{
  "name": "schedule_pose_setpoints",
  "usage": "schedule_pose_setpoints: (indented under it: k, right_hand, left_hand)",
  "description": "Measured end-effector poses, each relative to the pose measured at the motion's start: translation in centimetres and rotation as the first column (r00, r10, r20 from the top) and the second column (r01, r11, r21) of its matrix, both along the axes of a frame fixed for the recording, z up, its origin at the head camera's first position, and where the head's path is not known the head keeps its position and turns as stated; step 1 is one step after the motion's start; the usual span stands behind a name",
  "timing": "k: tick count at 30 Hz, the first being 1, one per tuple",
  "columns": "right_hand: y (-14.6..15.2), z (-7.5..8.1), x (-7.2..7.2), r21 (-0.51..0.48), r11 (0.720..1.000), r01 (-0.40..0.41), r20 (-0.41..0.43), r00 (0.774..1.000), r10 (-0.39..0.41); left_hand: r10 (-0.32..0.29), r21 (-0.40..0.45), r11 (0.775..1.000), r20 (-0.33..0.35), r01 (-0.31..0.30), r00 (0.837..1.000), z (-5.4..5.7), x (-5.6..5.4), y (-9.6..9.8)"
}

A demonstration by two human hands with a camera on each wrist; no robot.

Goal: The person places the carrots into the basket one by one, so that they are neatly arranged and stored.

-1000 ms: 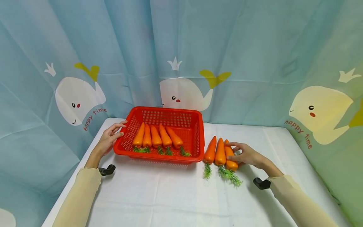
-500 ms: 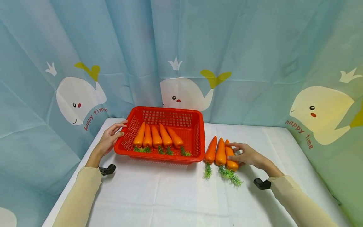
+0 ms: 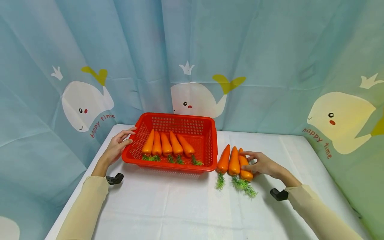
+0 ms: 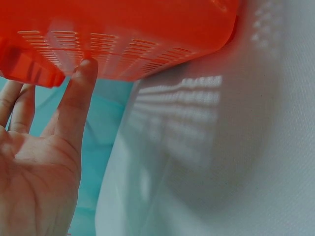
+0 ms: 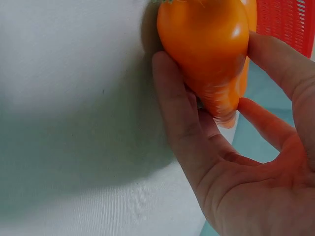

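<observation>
My left hand (image 3: 115, 146) touches the left side of a red plastic basket (image 3: 174, 165) with its fingers extended. In the left wrist view one fingertip (image 4: 87, 64) meets the slotted wall below the rim, while other fingertips are hidden behind the rim. My right hand (image 3: 262, 164) holds the rightmost carrot (image 3: 246, 175) of three on the white table, its thumb and fingers on opposite sides of the orange body in the right wrist view. Beside it lie a middle carrot (image 3: 234, 163) and a left carrot (image 3: 223, 161), green tops toward me.
Several carrots (image 3: 166, 145) lie side by side in the basket, their tips pointing to the back. The white table (image 3: 180, 206) ends at a pale blue curtain (image 3: 270, 50) printed with whales. Each forearm has a black wrist camera (image 3: 279, 194).
The view has shifted very slightly. Both hands, the basket and the carrots keep their places relative to each other.
</observation>
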State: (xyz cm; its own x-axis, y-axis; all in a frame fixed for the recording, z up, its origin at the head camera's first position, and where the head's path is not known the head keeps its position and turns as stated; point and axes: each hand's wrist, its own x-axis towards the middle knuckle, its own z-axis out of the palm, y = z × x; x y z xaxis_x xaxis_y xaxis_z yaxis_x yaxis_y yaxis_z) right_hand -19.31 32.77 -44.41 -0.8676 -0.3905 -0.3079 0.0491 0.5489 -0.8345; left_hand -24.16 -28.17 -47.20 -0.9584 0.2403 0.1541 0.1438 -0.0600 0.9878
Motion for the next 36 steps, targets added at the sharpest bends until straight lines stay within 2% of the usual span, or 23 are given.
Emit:
schedule_pose_setpoints:
  k: [9, 18, 28, 36]
  right_hand:
    - [0.7, 0.6, -0.2, 0.043, 0.997, -0.06, -0.015, 0.998, 0.06]
    - [1.4, 3.0, -0.4, 0.036, 0.994, -0.107, -0.061, 0.992, 0.109]
    - [1.5, 6.1, -0.4, 0.024, 0.994, -0.107, -0.126, 0.986, 0.109]
    - [1.4, 7.2, -0.4, 0.003, 0.997, -0.078, -0.145, 0.986, 0.077]
  left_hand:
    - [0.006, -0.006, 1.0, -0.001, -0.006, 1.0, -0.3, -0.4, 0.2]
    - [0.01, -0.012, 1.0, -0.001, -0.01, 1.0, -0.2, -0.4, 0.3]
    - [0.016, -0.018, 1.0, 0.0, -0.016, 1.0, -0.3, -0.2, 0.2]
    - [0.019, -0.037, 0.999, -0.009, -0.019, 1.0, -0.2, -0.1, 0.0]
